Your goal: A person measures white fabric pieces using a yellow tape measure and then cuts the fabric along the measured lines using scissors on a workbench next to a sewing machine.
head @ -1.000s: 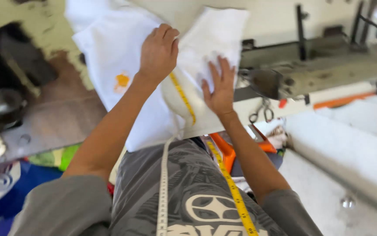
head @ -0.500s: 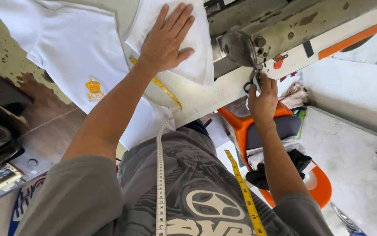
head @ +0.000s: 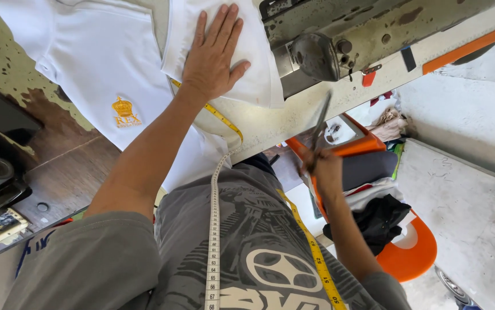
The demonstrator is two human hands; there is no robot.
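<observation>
The bench (head: 293,117), pale and worn, is seen running across the upper half of the frame, with a grey sewing machine (head: 339,34) mounted at the upper right. A white polo shirt (head: 104,74) with a small gold emblem is spread over the bench at the upper left, its hem hanging over the near edge. A folded white cloth (head: 259,63) is laid beside it at the upper centre, partly overlapping the shirt. An orange plastic stool (head: 414,247) loaded with dark and light fabric is seen at the lower right, below the bench edge. A yellow and white tape measure (head: 213,241) is draped round the neck and down the grey printed shirt at the bottom centre. The left hand (head: 213,57) is pressed flat, fingers spread and released, on the folded cloth. The right hand (head: 322,172) is clenched around a pair of scissors (head: 319,129), which are held blades upward just below the bench edge, right of centre.
</observation>
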